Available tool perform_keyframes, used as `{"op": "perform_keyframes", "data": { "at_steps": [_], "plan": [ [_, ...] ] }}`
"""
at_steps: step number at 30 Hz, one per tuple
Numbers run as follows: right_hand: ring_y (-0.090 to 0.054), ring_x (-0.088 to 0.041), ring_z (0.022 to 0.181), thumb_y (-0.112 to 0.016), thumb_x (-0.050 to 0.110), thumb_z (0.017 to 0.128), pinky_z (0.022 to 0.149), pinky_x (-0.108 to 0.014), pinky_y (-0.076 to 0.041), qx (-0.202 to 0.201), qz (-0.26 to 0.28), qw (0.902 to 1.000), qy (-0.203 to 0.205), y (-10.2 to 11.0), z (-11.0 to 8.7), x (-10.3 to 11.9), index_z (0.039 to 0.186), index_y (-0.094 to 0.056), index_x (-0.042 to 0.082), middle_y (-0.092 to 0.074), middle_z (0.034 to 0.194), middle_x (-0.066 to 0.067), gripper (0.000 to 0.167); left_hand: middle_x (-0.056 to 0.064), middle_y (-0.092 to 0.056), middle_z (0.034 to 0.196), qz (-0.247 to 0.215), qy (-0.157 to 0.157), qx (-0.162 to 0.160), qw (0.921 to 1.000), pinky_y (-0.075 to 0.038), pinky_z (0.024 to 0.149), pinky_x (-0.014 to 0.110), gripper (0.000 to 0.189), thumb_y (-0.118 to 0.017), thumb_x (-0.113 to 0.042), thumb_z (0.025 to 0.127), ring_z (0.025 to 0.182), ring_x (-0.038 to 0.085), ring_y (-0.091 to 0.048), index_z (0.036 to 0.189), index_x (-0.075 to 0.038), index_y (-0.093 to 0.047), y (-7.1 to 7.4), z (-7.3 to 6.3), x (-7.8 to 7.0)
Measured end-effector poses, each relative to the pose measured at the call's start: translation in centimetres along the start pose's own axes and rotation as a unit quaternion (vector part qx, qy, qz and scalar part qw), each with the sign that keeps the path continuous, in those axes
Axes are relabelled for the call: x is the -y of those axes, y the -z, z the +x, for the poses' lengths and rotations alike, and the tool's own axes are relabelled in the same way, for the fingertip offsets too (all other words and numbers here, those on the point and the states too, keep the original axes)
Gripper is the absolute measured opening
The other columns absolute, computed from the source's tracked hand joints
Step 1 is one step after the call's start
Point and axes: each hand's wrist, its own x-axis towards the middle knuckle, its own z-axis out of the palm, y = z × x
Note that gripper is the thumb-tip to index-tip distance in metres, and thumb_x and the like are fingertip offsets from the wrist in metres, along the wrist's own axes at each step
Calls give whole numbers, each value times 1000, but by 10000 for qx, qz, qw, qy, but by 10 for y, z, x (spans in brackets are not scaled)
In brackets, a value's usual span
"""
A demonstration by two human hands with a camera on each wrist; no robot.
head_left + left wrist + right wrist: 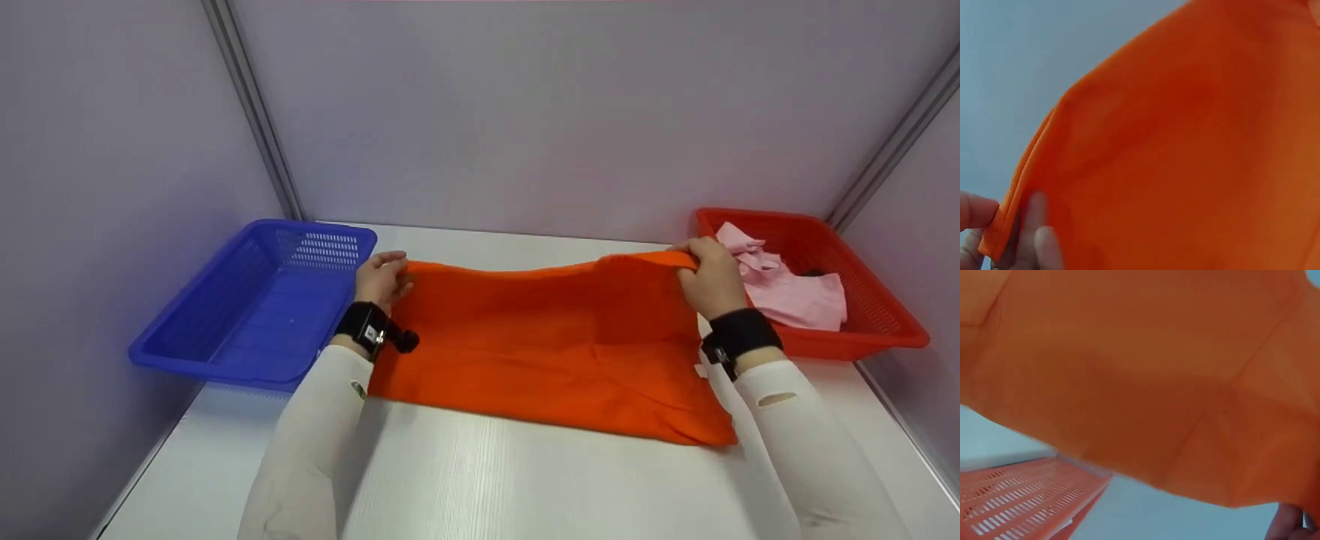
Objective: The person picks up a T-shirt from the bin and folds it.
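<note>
Cloth, bright orange and thin-looking (525, 360), spreads across the counter (465, 472) between two baskets, its near edge lying flat and its far edge lifted between the hands. The left hand (381, 277) pinches the far left corner between thumb and fingers, where the left wrist view shows a hem of at least two layers; the right hand (715, 277) grips the far right corner. The hands stand well apart, and the edge between them sags slightly.

It should handle as light, soft and limp, not fragile, quick to crease; corners and doubled hems look the surest places to hold, since a single layer could slip away from the other. Creases cross the right half, and the near right corner is rumpled.

Just beside the left hand sits a blue plastic basket (277, 322); a red basket (855, 345) stands close by the right hand, holding crumpled pink cloth (795, 296) and something dark, too small to name. Both rims crowd sideways movement, and the partition wall (525, 112) limits reach at the back. The near side of the counter offers more room.
</note>
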Motion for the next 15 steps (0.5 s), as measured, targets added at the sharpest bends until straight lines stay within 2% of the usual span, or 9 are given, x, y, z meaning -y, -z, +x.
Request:
{"op": "perform_keyframes", "data": {
  "at_steps": [2, 3, 6, 9, 11, 15],
  "plan": [
    [-56, -42, 93, -61, -7, 90, 91, -57, -48, 390, -148, 9990, 161, 1, -23, -6, 106, -72, -4, -68, 103, -27, 20, 5, -62, 107, 111, 87, 98, 9999, -59, 72, 22, 21, -60, -13, 103, 84, 15, -70, 124, -8, -62, 12, -4, 12],
    [-57, -40, 90, -61, -8, 89, 88, -55, -49, 711, -238, 9970, 214, 1, -36, -10, 105, -72, -3, -68, 101, -24, 20, 5, -62, 104, 149, 155, 187, 9996, -58, 70, 22, 22, -60, -12, 103, 81, 14, -71, 125, -7, -61, 18, -7, 20],
    [-58, -30, 86, -62, -6, 89, 84, -50, -53, 1714, -402, 9843, 101, 0, -72, -22, 104, -73, 3, -69, 96, -16, 21, 4, -61, 96, 450, 502, 457, 9967, -57, 67, 24, 22, -58, -11, 104, 71, 13, -68, 125, -4, -58, 40, -15, 41],
    [-59, -25, 84, -65, -4, 89, 81, -43, -55, 2346, -392, 9713, -6, -5, -97, -34, 104, -73, 7, -69, 92, -8, 21, 2, -58, 89, 1026, 703, 839, 9887, -55, 65, 25, 22, -56, -9, 104, 66, 12, -62, 125, -1, -55, 55, -20, 55],
    [-59, -23, 84, -66, -3, 90, 81, -40, -55, 2397, -390, 9700, -74, -6, -104, -38, 104, -73, 10, -69, 91, -6, 21, 2, -56, 89, 1370, 633, 975, 9837, -54, 65, 25, 23, -55, -9, 105, 66, 12, -59, 126, 0, -55, 57, -20, 58],
    [-59, -23, 86, -66, 1, 94, 79, -26, -54, 2126, -168, 9769, -138, 6, -105, -33, 105, -72, 11, -70, 96, -7, 16, 2, -55, 95, 1163, 312, 801, 9895, -54, 65, 25, 20, -55, -11, 105, 64, 12, -57, 122, -2, -57, 53, -24, 55]
  ]
}}
